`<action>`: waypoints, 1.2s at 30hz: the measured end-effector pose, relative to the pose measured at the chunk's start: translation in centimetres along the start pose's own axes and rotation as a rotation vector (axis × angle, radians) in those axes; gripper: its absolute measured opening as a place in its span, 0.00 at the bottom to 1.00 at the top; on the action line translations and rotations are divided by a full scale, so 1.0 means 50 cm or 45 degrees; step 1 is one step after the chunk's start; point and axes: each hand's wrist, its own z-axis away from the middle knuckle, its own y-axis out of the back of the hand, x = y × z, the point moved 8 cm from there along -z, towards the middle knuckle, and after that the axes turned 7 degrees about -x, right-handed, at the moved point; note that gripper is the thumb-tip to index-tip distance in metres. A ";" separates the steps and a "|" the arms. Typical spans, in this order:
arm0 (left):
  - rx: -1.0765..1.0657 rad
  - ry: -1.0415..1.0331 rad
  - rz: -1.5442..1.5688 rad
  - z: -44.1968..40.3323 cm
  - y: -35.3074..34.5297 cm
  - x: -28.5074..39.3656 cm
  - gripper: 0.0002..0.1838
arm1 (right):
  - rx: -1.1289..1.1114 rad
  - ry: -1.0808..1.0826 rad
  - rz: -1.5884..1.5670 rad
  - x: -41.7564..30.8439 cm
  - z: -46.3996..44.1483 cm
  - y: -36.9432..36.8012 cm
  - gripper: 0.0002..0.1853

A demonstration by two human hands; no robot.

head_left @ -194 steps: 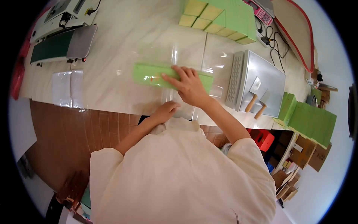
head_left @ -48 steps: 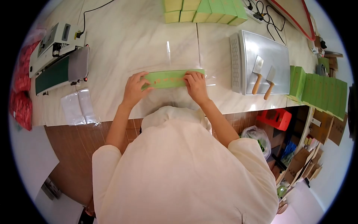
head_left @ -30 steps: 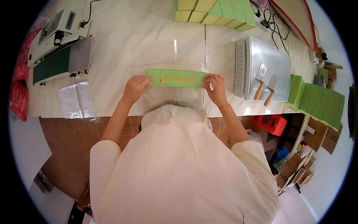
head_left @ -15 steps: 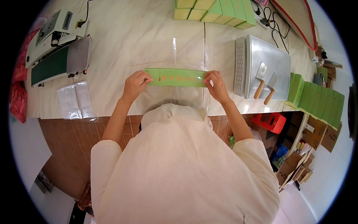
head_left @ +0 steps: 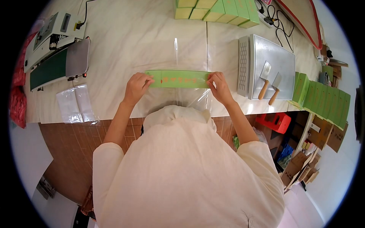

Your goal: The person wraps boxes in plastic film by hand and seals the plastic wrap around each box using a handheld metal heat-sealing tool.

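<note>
A long green box [head_left: 178,79] with orange lettering lies crosswise on the marbled table [head_left: 125,49], close to my body. Clear plastic film [head_left: 176,62] spreads around and beneath it. My left hand [head_left: 137,87] is closed at the box's left end, thumb and fingers pinched there. At the right end, my right hand [head_left: 219,86] pinches the corner in the same way. Whether the fingertips grip the box itself or the film over it is too small to tell.
A sealing machine [head_left: 57,38] with a green belt stands at left, above plastic sleeves [head_left: 77,104]. To the right, a metal box [head_left: 272,64] carries two wooden-handled blades [head_left: 264,81]. Green boxes stand at the top [head_left: 228,11] and far right [head_left: 325,100].
Earlier my right hand lay on top of the box with my left at the table edge; now both are at its ends. Lately the hands and box have barely moved.
</note>
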 end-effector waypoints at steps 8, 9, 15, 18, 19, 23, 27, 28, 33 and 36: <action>-0.004 0.234 0.141 -0.009 -0.006 -0.020 0.08 | 0.034 -0.057 -0.013 0.005 -0.005 -0.001 0.10; -0.004 0.235 0.142 -0.009 -0.007 -0.019 0.08 | 0.040 -0.064 -0.014 0.006 -0.004 -0.001 0.10; 0.028 0.261 0.162 -0.009 -0.010 -0.024 0.09 | 0.042 -0.057 -0.002 0.006 -0.005 -0.003 0.10; 0.020 0.287 0.172 -0.008 -0.014 -0.030 0.09 | 0.053 -0.026 0.026 0.007 -0.006 -0.004 0.10; 0.021 0.283 0.170 -0.008 -0.016 -0.031 0.10 | 0.054 -0.027 0.028 0.006 -0.006 -0.003 0.10; 0.027 0.280 0.165 -0.006 -0.017 -0.031 0.10 | 0.048 -0.037 0.027 0.002 -0.007 -0.004 0.10; 0.039 0.283 0.166 -0.005 -0.016 -0.030 0.10 | 0.113 -0.119 -0.027 0.020 -0.003 -0.008 0.09; 0.045 0.292 0.174 -0.004 -0.017 -0.031 0.10 | 0.115 -0.117 -0.023 0.020 -0.002 -0.013 0.09; 0.057 0.304 0.175 -0.001 -0.016 -0.031 0.10 | 0.438 -0.001 0.451 -0.088 -0.013 -0.036 0.17; 0.031 0.338 0.220 -0.004 -0.024 -0.034 0.10 | 0.156 0.188 0.326 -0.176 -0.038 -0.175 0.27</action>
